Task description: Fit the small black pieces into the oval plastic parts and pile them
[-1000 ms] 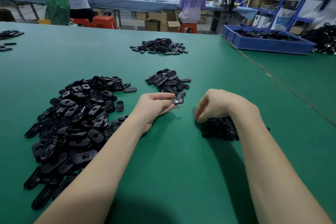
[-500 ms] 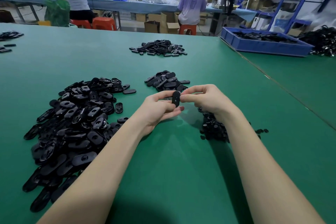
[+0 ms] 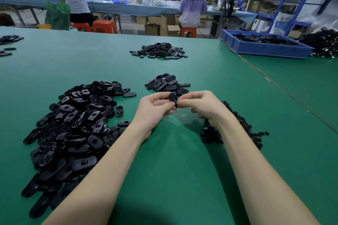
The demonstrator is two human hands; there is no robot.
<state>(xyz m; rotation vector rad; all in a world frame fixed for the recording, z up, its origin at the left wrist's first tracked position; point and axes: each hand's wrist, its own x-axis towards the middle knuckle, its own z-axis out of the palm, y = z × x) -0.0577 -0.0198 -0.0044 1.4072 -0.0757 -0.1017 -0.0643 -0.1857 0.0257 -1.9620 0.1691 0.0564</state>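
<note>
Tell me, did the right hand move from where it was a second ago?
Yes. The right hand lifted off the heap of small black pieces and went forward and left to meet the left hand at the oval part.

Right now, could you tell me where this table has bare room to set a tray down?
Bare green table lies between the large oval-part pile and the far pile, and near the front edge between the forearms. It is crowded around the left hand and right hand, between the finished pile and small-piece heap.
</note>
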